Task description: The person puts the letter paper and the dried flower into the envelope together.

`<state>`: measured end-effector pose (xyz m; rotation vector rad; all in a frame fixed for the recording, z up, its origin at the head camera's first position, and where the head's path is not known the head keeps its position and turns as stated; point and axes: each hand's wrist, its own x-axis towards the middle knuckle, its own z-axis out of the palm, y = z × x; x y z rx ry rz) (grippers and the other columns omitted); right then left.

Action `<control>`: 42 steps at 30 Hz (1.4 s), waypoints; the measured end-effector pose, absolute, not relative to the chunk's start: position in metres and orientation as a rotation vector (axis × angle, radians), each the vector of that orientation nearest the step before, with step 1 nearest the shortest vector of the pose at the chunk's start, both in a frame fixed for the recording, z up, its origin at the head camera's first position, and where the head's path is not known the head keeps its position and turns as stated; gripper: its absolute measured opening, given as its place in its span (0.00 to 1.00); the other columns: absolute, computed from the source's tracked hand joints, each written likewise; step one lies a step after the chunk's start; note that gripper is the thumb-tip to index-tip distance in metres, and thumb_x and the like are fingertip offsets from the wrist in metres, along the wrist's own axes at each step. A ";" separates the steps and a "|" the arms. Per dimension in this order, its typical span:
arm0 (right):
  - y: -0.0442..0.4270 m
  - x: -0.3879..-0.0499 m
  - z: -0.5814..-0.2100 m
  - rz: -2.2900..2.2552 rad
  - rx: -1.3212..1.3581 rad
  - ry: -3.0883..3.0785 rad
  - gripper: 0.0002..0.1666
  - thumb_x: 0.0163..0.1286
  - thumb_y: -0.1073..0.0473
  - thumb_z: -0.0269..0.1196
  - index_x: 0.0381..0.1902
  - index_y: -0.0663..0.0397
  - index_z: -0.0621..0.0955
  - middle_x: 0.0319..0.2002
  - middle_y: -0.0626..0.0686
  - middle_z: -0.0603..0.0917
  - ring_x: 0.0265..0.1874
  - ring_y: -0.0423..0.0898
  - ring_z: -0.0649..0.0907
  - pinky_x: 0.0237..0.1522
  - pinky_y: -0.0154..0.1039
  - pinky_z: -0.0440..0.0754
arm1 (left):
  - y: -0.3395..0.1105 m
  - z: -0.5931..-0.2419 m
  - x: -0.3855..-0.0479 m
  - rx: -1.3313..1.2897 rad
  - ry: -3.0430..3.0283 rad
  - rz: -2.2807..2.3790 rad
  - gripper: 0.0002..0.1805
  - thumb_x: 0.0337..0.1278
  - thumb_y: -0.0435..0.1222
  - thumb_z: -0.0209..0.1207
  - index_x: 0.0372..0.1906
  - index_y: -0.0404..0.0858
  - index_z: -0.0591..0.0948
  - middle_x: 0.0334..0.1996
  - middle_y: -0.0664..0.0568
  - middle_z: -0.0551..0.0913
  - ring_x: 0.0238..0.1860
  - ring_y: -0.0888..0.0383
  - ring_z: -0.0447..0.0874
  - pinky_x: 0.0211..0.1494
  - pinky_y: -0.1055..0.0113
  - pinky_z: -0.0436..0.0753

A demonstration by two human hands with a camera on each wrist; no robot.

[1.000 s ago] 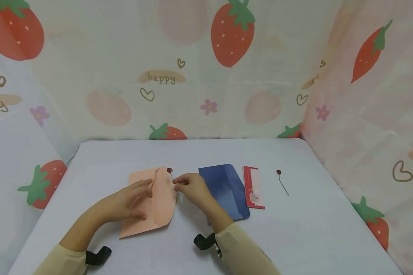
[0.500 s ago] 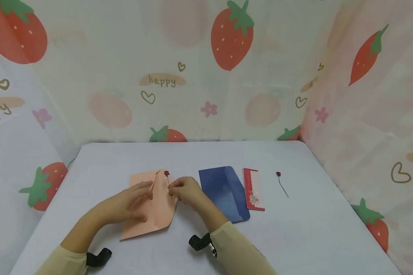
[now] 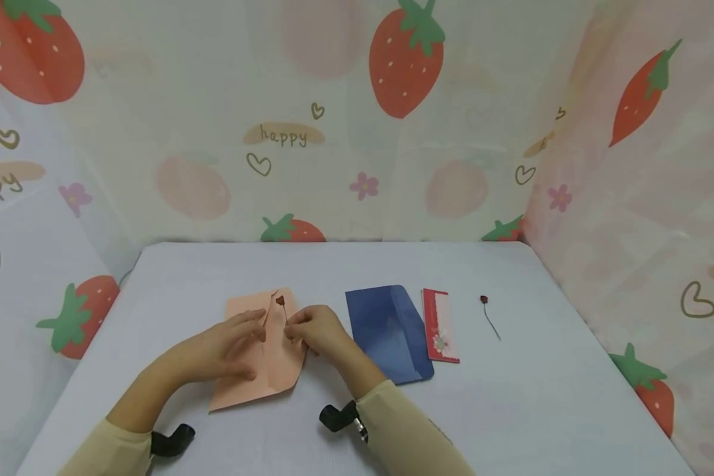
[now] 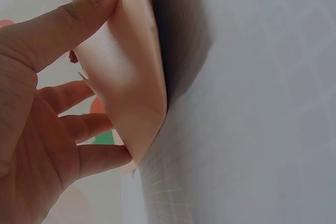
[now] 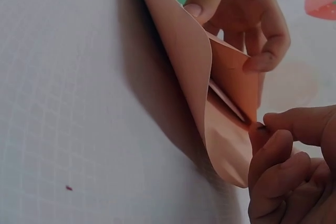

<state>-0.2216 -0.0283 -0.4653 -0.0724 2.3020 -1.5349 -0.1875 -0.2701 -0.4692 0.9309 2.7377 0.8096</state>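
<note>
Right hand (image 3: 318, 329) pinches red flower (image 3: 280, 301) | white table (image 3: 523, 403) | backdrop (image 3: 214, 73) (strawberry-printed)

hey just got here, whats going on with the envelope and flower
A person's left hand holds a peach envelope between thumb and fingers, while the right hand pinches a small red flower by its stem over it. The flower's head is outside the envelope. Off to the right, a blue envelope, a red and pink card and a second red flower lie untouched.
</note>
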 end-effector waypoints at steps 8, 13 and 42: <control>-0.035 -0.220 -0.462 -1.516 -0.040 2.298 0.04 0.65 0.60 0.72 0.31 0.52 0.86 0.19 0.49 0.79 0.13 0.40 0.72 0.13 0.33 0.67 | -0.270 -0.467 -0.189 0.934 2.732 0.815 0.26 0.52 0.54 0.74 0.53 0.50 0.78 0.77 0.37 0.62 0.77 0.37 0.61 0.72 0.38 0.68; -0.039 -0.220 -0.466 -1.458 0.000 2.321 0.06 0.62 0.59 0.74 0.28 0.52 0.86 0.16 0.48 0.78 0.11 0.39 0.72 0.12 0.33 0.67 | -0.270 -0.467 -0.187 0.932 2.728 0.819 0.26 0.51 0.54 0.74 0.52 0.51 0.78 0.77 0.37 0.62 0.76 0.36 0.61 0.71 0.38 0.69; -0.060 -0.216 -0.474 -1.481 -0.075 2.194 0.06 0.61 0.57 0.75 0.28 0.52 0.88 0.10 0.48 0.74 0.05 0.38 0.70 0.08 0.30 0.67 | -0.272 -0.472 -0.189 0.959 2.752 0.806 0.31 0.52 0.57 0.73 0.57 0.46 0.78 0.78 0.37 0.61 0.76 0.37 0.63 0.71 0.40 0.70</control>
